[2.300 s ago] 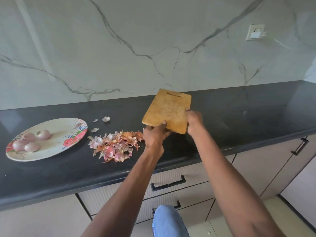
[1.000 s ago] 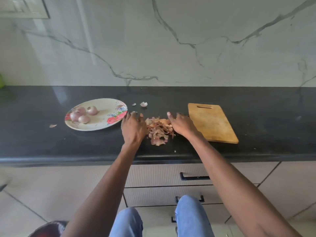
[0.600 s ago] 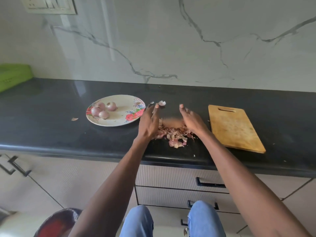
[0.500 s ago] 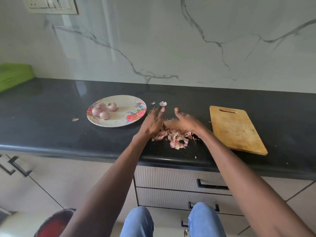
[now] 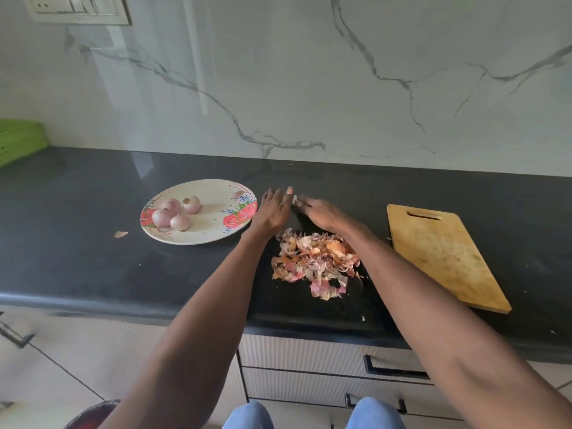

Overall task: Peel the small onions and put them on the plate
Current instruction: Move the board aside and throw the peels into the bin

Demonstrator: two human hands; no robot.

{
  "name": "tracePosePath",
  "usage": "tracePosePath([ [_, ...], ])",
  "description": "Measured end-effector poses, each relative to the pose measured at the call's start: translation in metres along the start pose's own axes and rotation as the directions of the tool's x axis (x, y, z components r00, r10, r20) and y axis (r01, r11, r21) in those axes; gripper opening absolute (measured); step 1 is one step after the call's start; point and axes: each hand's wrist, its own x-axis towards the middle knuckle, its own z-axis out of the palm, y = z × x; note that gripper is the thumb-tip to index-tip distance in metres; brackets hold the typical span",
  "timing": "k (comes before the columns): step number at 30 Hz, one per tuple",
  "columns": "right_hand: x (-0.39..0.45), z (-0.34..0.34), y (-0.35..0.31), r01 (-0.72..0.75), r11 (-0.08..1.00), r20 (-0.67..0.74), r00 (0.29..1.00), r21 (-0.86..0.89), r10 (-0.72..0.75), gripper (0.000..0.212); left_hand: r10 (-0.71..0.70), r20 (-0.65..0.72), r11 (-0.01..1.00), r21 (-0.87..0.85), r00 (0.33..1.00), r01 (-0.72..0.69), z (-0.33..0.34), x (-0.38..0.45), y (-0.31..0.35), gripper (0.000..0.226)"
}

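Beside the plate (image 5: 198, 239), straight-fingered left hand (image 5: 274, 212); right hand (image 5: 322, 213) fingers unclear, peels (image 5: 315, 264) nearer.

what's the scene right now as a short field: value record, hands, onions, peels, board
onions: four peeled, together on the left part of the plate
peels: pile on the counter between the forearms; one scrap left of the plate
left hand: fingers straight, beside the plate's right rim
right hand: reaching beyond the pile to a small pale scrap; grip unclear
board: flat on the counter, right of the pile, bare
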Motion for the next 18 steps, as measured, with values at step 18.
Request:
tracePosePath([
  [18, 0.189, -0.017, 0.006, 0.069, 0.99, -0.112, 0.99, -0.124, -0.083, 0.054, 0.153, 0.007, 0.982, -0.113, 0.988, -0.151, 0.006, 0.066, -0.024, 0.062],
])
